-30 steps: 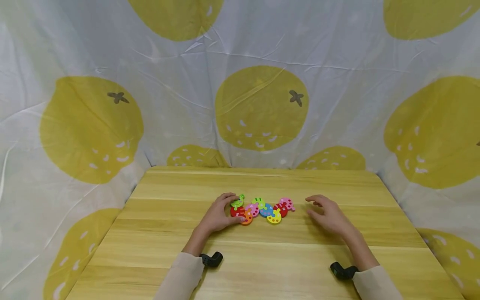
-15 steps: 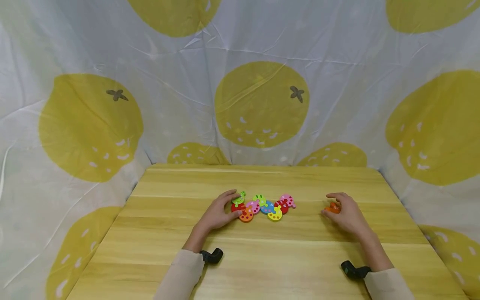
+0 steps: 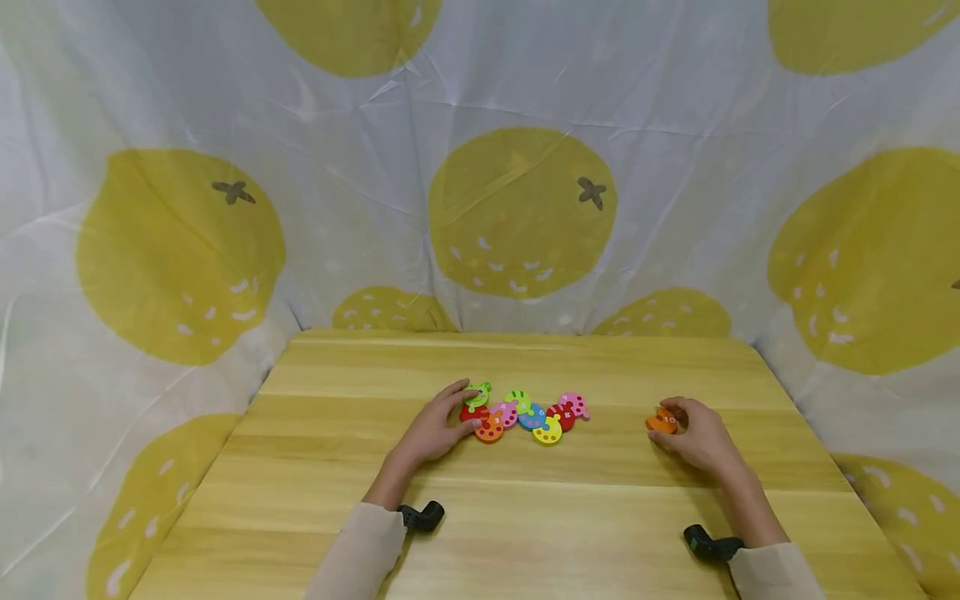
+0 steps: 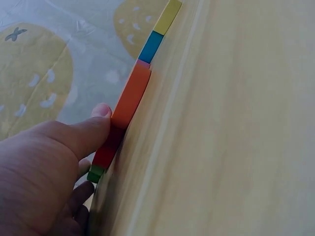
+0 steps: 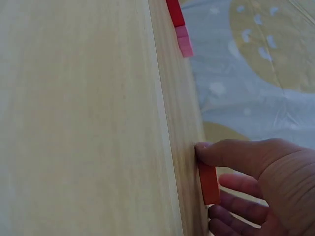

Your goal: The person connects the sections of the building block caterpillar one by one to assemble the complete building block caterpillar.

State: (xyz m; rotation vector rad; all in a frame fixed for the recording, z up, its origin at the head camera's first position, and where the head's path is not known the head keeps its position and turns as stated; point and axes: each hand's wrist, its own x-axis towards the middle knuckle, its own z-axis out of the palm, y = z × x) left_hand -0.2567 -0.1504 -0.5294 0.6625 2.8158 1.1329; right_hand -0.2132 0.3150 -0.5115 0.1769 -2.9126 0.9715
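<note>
Joined flat pieces form a colourful caterpillar puzzle (image 3: 532,417) on the table, with numbers and spots on top. Its green head (image 3: 477,393) smiles at the left end. My left hand (image 3: 433,429) grips that end, thumb by the red and orange pieces, fingers at the head. In the left wrist view the thumb meets the edge of the orange piece (image 4: 132,98). To the right, apart from the row, my right hand (image 3: 701,435) pinches a loose orange puzzle piece (image 3: 662,422) marked 10. The right wrist view shows the thumb on this piece's edge (image 5: 209,184).
The wooden table (image 3: 480,517) reaches back to a pale curtain (image 3: 360,208) printed with big yellow fruit. A pink piece (image 3: 573,405) ends the row on the right, with bare wood between it and the right hand. Each wrist carries a black camera (image 3: 711,543).
My right hand has moved right, away from the pink end, and the orange piece now shows in its grasp. The left hand stays at the head end; the joined row has hardly shifted.
</note>
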